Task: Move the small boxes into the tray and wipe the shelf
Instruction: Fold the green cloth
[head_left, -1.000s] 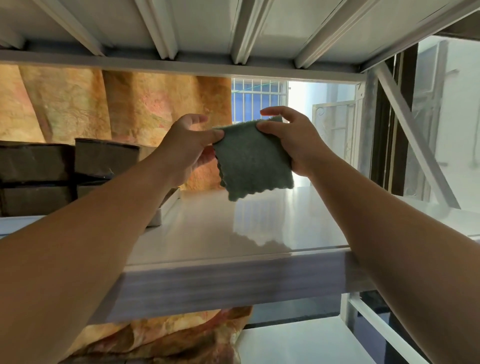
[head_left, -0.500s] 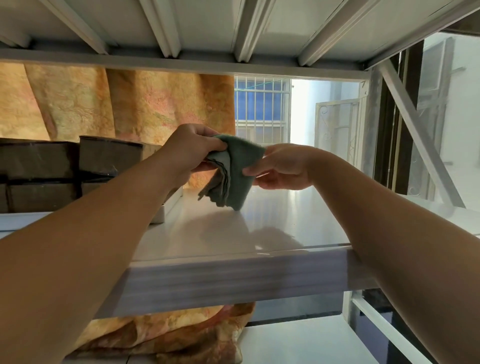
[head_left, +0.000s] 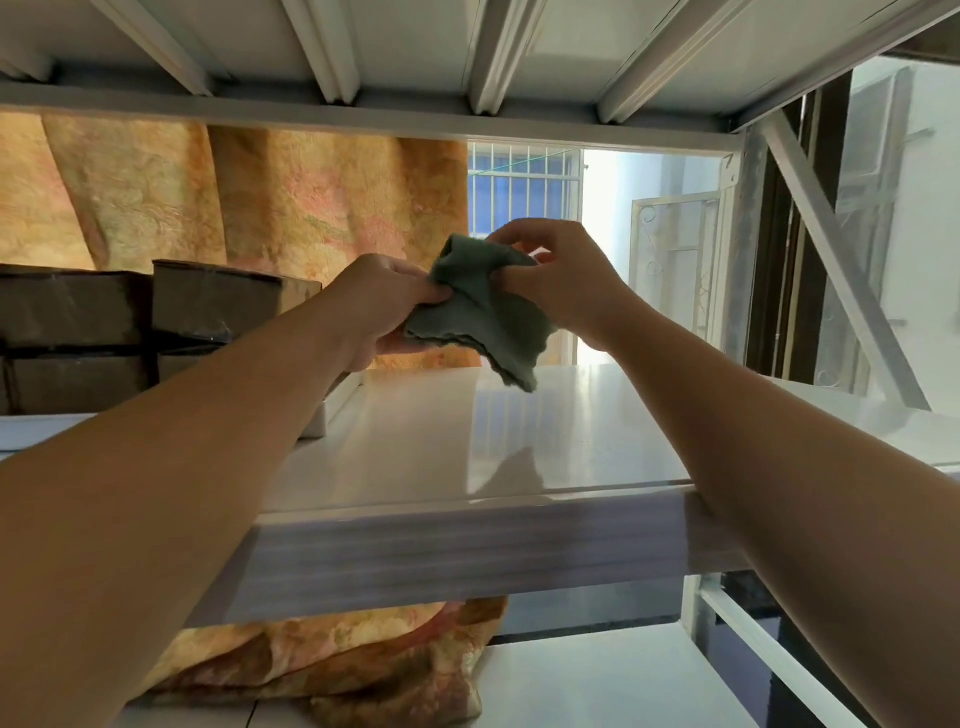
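Observation:
A crumpled green cloth (head_left: 480, 317) hangs in the air above the glossy white shelf (head_left: 467, 447). My left hand (head_left: 384, 301) pinches its left side and my right hand (head_left: 558, 283) pinches its upper right part. One corner of the cloth dangles just above the shelf surface. Several small dark boxes (head_left: 213, 301) are stacked at the left, inside a white tray (head_left: 332, 410) whose corner shows beside my left forearm.
An orange patterned curtain (head_left: 291, 208) hangs behind the shelf. The underside of the upper shelf (head_left: 467, 57) is close overhead. A slanted metal brace (head_left: 831, 249) stands at the right. A lower shelf (head_left: 597, 680) carries bunched orange fabric (head_left: 332, 660).
The cloth went from spread flat between both hands to folded and bunched. My right hand has risen and now pinches the cloth's top; my left hand stays at about the same place.

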